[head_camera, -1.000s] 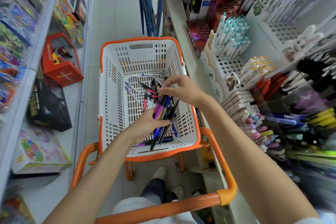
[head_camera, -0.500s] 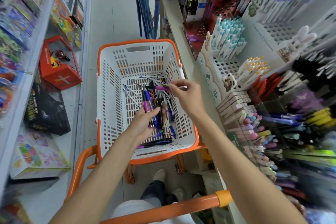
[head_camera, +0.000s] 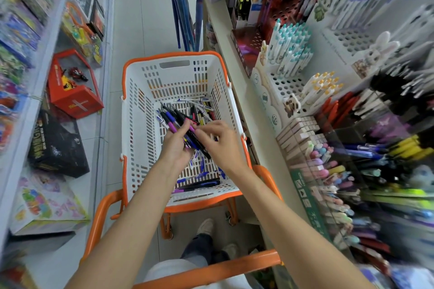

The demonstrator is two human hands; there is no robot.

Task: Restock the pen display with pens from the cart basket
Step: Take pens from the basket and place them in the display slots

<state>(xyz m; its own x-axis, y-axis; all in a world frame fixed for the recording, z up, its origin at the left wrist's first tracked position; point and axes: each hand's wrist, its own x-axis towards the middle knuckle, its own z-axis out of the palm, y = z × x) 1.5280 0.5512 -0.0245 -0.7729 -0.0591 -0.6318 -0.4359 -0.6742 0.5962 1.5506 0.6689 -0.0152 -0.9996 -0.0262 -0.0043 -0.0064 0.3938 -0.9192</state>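
A white cart basket [head_camera: 138, 129] with an orange rim sits in front of me, with several loose pens [head_camera: 202, 110] scattered on its floor. Over the basket my left hand [head_camera: 175, 145] grips a bundle of pens [head_camera: 178, 119], purple, blue and black, fanned out toward the upper left. My right hand [head_camera: 220, 141] is right beside it, its fingertips pinching a pen at the bundle. The pen display [head_camera: 328, 110] stands on the shelf to the right, with white, teal-capped, yellow-capped, red and pastel pens in holders.
The orange cart handle [head_camera: 211, 270] crosses the bottom of the view. Shelves of boxed toys [head_camera: 58, 145] and a red box [head_camera: 72, 91] line the left side. Blue umbrellas [head_camera: 185, 19] hang beyond the basket. The aisle floor runs between the shelves.
My right hand came back from the basket's right side to the bundle with a pen. The bundle in my left hand has tilted so it fans toward the upper left.
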